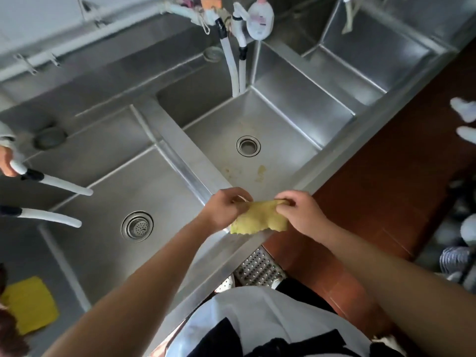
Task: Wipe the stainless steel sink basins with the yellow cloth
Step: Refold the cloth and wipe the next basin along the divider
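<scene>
Two bare hands hold a crumpled yellow cloth (pixel 260 217) stretched between them, above the front rim of the stainless steel sink unit (pixel 257 243) where the divider between two basins meets that rim. The left hand (pixel 226 210) has its fingers curled round the cloth's left end, and the right hand (pixel 298 212) pinches the upper right edge between thumb and fingertips, so the cloth hangs down from both grips with its scalloped lower edge free. Beyond the hands lies the middle basin (pixel 270 119), its floor marked with yellowish stains near the round drain (pixel 248 146). Two white hoses (pixel 235 70) hang from taps into its back corner, and a white bottle (pixel 260 19) hangs just beside the taps. To the left is another basin (pixel 108 191) with a perforated strainer drain (pixel 137 226); two more white hoses (pixel 59 186) reach over it, the upper one gripped by another person's hand (pixel 7 163) at the picture's left edge. A second, flat yellow cloth (pixel 31 304) lies at the far lower left. Red-brown floor tiles (pixel 386 176) show on the right.
</scene>
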A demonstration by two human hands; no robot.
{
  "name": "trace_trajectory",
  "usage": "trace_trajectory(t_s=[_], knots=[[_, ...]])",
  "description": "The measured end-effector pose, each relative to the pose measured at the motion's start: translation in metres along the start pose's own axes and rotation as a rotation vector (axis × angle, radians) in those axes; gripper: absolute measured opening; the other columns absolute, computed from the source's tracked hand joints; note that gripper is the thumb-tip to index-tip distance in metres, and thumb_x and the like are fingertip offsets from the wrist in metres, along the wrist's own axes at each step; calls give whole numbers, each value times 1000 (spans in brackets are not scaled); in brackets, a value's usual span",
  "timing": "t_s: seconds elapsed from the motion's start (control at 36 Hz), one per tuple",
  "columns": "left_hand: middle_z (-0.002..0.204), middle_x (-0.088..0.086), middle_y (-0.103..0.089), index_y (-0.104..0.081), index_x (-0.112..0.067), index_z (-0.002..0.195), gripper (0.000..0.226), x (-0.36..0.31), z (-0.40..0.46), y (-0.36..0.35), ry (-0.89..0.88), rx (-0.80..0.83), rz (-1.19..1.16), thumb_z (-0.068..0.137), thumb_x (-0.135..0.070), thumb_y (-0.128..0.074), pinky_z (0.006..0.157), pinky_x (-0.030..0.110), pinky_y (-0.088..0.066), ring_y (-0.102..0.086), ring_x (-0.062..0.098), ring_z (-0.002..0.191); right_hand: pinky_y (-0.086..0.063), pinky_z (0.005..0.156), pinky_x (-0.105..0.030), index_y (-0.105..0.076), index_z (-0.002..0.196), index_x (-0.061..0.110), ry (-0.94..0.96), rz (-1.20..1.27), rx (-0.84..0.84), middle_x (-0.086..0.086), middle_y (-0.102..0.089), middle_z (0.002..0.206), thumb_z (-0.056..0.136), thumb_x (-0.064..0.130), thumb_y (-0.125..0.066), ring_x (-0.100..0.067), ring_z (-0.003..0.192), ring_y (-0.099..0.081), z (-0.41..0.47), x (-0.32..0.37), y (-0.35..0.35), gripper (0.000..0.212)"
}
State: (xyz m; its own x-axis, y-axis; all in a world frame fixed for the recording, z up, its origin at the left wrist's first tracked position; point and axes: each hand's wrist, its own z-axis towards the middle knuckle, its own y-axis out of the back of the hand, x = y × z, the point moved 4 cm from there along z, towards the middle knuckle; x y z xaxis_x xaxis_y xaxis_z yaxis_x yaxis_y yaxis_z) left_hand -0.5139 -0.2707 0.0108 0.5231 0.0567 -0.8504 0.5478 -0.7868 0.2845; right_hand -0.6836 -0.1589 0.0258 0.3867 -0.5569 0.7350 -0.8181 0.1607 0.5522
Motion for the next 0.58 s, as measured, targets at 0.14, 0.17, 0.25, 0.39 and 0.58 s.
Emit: trace_trajectory(t_s=[0.14, 0.17, 0.25, 0.39, 0.58], knots=[[92, 8, -61, -72, -24, 104, 31, -21, 9, 8, 31, 122, -484, 75, -15, -74, 71, 32, -49, -60, 20, 82, -55, 70, -23, -75, 92, 26, -128, 308, 104, -2, -75, 95, 87, 3, -66, -14, 87, -69, 17, 13, 44, 26], [95, 8, -61, -71, -26, 107, 37, -24, 12, 7, 21, 134, -467, 73, -13, -78, 74, 31, -51, -62, 19, 84, -56, 70, -25, -74, 93, 26, -133, 330, 129, -4, -74, 97, 89, 4, -66, -16, 87, -69, 21, 13, 52, 24], [95, 3, -58, -69, -25, 112, 49, -36, 28, 2, 4, 106, -414, 73, 2, -80, 72, 24, -53, -64, 10, 80, -56, 72, -31, -75, 99, 24, -140, 352, 216, -6, -74, 100, 93, 8, -64, -19, 86, -69, 40, 13, 73, 21], [91, 9, -53, -67, -28, 115, 50, -64, 69, -11, 7, 73, -376, 76, 2, -77, 72, 38, -55, -58, 19, 77, -54, 67, -23, -70, 110, 28, -159, 276, 549, 3, -75, 101, 87, 20, -73, -11, 87, -72, 83, 5, 104, 25], [103, 14, -55, -69, -29, 112, 48, -112, 156, -40, 146, 37, -311, 76, 3, -74, 93, 59, -50, -58, 31, 91, -50, 62, -9, -69, 108, 19, 0, 19, 576, -5, -73, 101, 78, 7, -80, -1, 73, -66, 182, -18, 155, 35]])
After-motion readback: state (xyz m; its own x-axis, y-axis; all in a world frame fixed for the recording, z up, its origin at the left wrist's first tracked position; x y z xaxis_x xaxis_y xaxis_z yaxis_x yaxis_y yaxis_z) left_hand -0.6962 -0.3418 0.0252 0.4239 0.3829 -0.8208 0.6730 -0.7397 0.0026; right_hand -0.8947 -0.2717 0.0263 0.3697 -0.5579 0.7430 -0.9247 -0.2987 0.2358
